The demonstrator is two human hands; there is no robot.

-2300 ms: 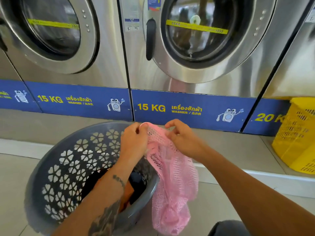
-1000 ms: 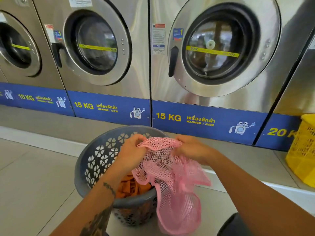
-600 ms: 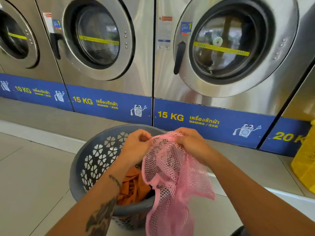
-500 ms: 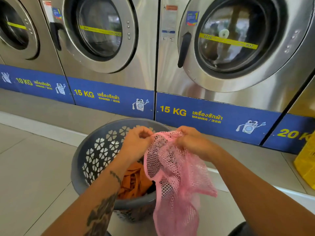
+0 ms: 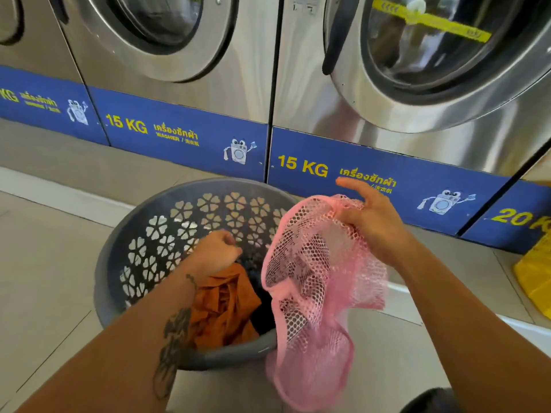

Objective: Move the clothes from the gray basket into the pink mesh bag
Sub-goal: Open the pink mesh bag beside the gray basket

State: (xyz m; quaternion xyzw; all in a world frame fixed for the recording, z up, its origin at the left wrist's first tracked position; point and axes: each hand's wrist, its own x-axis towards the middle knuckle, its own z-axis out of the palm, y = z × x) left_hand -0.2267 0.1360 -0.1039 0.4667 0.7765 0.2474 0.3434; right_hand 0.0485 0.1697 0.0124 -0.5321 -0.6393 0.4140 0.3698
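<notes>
A round gray basket (image 5: 143,248) with flower-shaped holes stands on the floor. Inside lie an orange garment (image 5: 220,308) and dark clothes (image 5: 262,314). My left hand (image 5: 216,253) is down inside the basket, fingers curled just above the orange garment; whether it grips the cloth cannot be told. My right hand (image 5: 369,222) holds the top rim of the pink mesh bag (image 5: 313,293), index finger stretched out. The bag hangs open over the basket's right rim and down to the floor.
Steel front-loading washers (image 5: 417,70) with blue 15 KG labels stand on a raised step behind the basket. A yellow basket (image 5: 533,281) sits at the right edge. A dark object (image 5: 426,402) shows at the bottom right. Tiled floor lies to the left.
My left hand let go of the pink bag and dropped into the basket toward the orange garment. The right hand alone now holds the bag, whose mouth has spread open. The view tilted down.
</notes>
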